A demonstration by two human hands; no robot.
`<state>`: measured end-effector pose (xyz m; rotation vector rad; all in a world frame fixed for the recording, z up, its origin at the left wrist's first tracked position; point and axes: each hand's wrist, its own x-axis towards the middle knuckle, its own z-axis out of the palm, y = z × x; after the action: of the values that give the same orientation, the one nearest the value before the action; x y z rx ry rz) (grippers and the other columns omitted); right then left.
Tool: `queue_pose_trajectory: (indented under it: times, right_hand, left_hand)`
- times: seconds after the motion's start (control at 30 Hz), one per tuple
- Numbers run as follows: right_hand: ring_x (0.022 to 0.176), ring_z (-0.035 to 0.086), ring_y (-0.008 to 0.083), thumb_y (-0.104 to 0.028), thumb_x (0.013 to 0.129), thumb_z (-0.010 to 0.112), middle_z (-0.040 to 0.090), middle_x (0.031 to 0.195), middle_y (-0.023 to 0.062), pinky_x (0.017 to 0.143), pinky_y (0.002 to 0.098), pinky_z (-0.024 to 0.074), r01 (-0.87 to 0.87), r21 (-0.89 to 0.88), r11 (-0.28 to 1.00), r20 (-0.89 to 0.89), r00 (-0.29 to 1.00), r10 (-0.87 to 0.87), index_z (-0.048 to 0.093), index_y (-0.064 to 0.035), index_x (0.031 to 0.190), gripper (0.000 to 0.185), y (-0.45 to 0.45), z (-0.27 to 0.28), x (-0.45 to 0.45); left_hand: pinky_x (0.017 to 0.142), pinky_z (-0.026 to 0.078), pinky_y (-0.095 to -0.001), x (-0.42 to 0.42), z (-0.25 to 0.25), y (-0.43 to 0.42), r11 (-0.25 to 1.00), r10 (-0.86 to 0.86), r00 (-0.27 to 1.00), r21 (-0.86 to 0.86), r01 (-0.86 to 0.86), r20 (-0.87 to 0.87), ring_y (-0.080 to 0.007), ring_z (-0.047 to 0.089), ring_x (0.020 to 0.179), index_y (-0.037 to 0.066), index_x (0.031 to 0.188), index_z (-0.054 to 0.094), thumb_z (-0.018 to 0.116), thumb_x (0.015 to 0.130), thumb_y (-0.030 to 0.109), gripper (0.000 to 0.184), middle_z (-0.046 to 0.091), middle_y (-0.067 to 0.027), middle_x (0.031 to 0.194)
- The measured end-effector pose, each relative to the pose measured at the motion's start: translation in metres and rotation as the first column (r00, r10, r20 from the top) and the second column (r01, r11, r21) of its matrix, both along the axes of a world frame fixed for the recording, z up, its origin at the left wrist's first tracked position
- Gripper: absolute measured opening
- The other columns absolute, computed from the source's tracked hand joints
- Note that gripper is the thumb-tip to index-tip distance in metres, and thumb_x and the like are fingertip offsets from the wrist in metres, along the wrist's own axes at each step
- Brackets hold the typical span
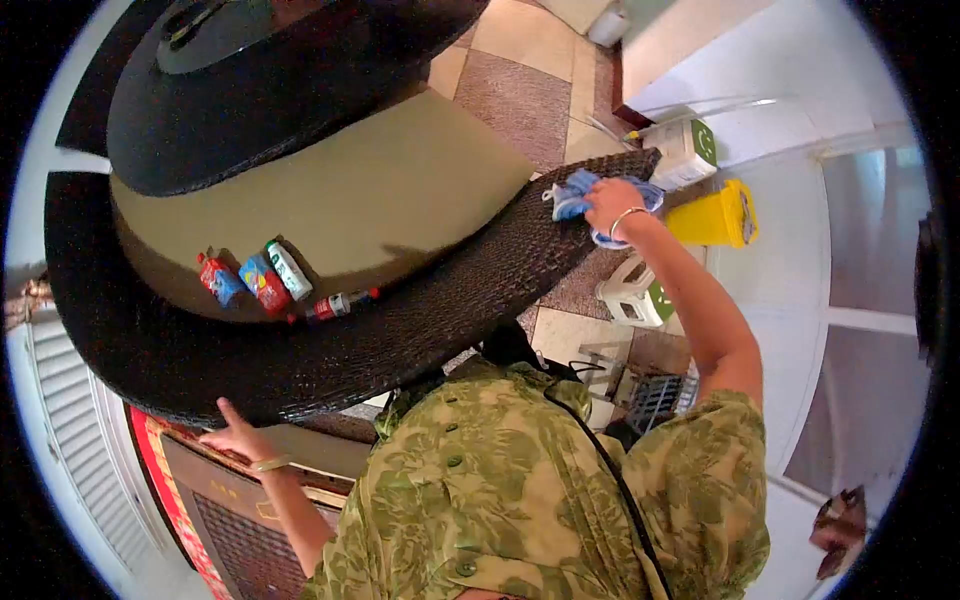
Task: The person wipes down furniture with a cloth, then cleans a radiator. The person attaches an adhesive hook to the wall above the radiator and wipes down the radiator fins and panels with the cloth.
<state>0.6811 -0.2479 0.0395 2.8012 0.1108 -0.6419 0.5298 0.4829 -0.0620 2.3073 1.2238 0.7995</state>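
Observation:
My right hand (615, 208) presses a crumpled blue and white cloth (572, 197) onto the far right end of a curved black counter rim (440, 300) with a woven texture. Fingers apart, my left hand (242, 438) is at the rim's near edge on the left and holds nothing; a fingertip overlaps the edge. On the beige surface inside the rim lie a red and blue packet (219, 281), another colourful packet (264, 284) and a white bottle with a green cap (289, 270). A clear bottle with a red label (338, 305) lies beside them against the rim.
A yellow bin (705, 217) and a white and green container (686, 153) stand past the rim's right end. Below them are another white container (637, 292) and a dark crate (662, 398). Checkered tiles (515, 95) cover the floor.

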Motion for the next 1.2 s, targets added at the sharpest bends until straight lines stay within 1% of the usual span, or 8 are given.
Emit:
queue_pose_trajectory:
  times: [0.17,0.27,0.47,0.53,0.83,1.0,1.07,1.2]
  right_hand:
    - [0.102,0.064,0.0331,-0.027,0.086,0.048,0.067,0.113,0.0135,0.084,0.0448,0.0518,-0.118,0.035,0.992,-0.447,0.886,0.122,0.070,-0.0069,0.104,0.035,-0.001,-0.043,0.052]
    - [0.113,0.059,0.0303,-0.028,0.090,0.046,0.061,0.124,0.0125,0.088,0.0474,0.0501,-0.103,-0.263,0.959,-0.579,0.812,-0.072,0.064,-0.0081,0.117,0.038,-0.034,-0.048,0.094]
    - [0.125,0.049,0.0329,-0.043,0.091,0.043,0.049,0.138,0.0173,0.101,0.0455,0.0403,-0.339,0.183,0.923,-0.771,0.534,0.349,0.056,-0.0072,0.129,0.054,0.005,-0.122,0.090]
    - [0.123,0.051,0.0332,-0.050,0.089,0.045,0.053,0.130,0.0222,0.100,0.0457,0.0408,-0.031,0.270,0.962,-0.780,0.579,0.238,0.056,-0.0085,0.127,0.057,0.109,-0.142,0.047]
    - [0.135,0.034,0.0369,-0.049,0.097,0.031,0.027,0.151,0.0199,0.114,0.0393,0.0264,0.122,0.975,0.185,-0.221,0.463,0.859,0.039,-0.0106,0.142,0.059,0.344,-0.132,-0.034]
    - [0.133,0.038,0.0332,-0.040,0.094,0.043,0.033,0.149,0.0159,0.110,0.0441,0.0318,-0.137,0.570,0.810,-0.722,0.387,0.573,0.035,-0.0104,0.144,0.059,0.113,-0.170,0.052]
    - [0.133,0.038,0.0330,-0.039,0.095,0.040,0.033,0.148,0.0187,0.109,0.0431,0.0334,-0.496,0.320,0.807,-0.808,0.302,0.506,0.040,-0.0080,0.141,0.055,0.010,-0.211,0.101]
    - [0.124,0.049,0.0297,-0.036,0.090,0.042,0.050,0.137,0.0104,0.104,0.0460,0.0381,-0.161,0.111,0.981,-0.593,0.781,0.195,0.059,-0.0161,0.125,0.044,-0.075,-0.281,0.132]
  left_hand:
    - [0.109,0.035,-0.0373,0.020,0.071,-0.168,0.774,0.267,0.944,-0.627,-0.090,0.194,-0.0277,0.031,0.134,0.002,0.150,0.007,0.070,0.085,0.036,0.097,0.015,-0.0180,0.154]
    - [0.109,0.035,-0.0381,0.007,0.045,-0.174,0.696,0.281,0.886,-0.714,0.076,0.369,-0.0280,0.035,0.132,-0.001,0.149,0.009,0.066,0.089,0.030,0.088,0.017,-0.0197,0.153]
    - [0.109,0.032,-0.0380,0.024,0.070,-0.206,0.813,0.346,0.929,-0.536,-0.229,0.128,-0.0322,0.034,0.135,-0.002,0.149,0.007,0.049,0.098,0.024,0.071,0.019,-0.0220,0.153]
    - [0.110,0.031,-0.0372,0.024,0.068,-0.205,0.829,0.357,0.925,-0.501,-0.250,0.130,-0.0317,0.035,0.134,-0.002,0.149,0.009,0.049,0.098,0.024,0.069,0.022,-0.0218,0.152]
    - [0.106,0.036,-0.0376,0.012,0.044,-0.178,0.916,0.319,0.943,-0.286,-0.280,0.098,-0.0335,0.044,0.127,0.002,0.147,0.023,0.047,0.097,0.015,0.057,0.037,-0.0212,0.145]
    - [0.108,0.033,-0.0384,-0.043,-0.006,-0.130,0.995,0.067,0.972,-0.058,-0.082,-0.227,-0.0345,0.040,0.131,0.000,0.148,0.019,0.046,0.099,0.020,0.059,0.033,-0.0201,0.147]
    - [0.109,0.033,-0.0383,0.020,0.061,-0.189,0.860,0.410,0.904,-0.280,-0.427,-0.121,-0.0353,0.038,0.133,-0.004,0.146,0.020,0.047,0.099,0.029,0.064,0.032,-0.0229,0.147]
    - [0.110,0.032,-0.0380,0.015,0.057,-0.185,0.832,0.463,0.873,-0.267,-0.487,-0.153,-0.0344,0.037,0.133,-0.008,0.144,0.023,0.048,0.098,0.035,0.067,0.032,-0.0241,0.147]
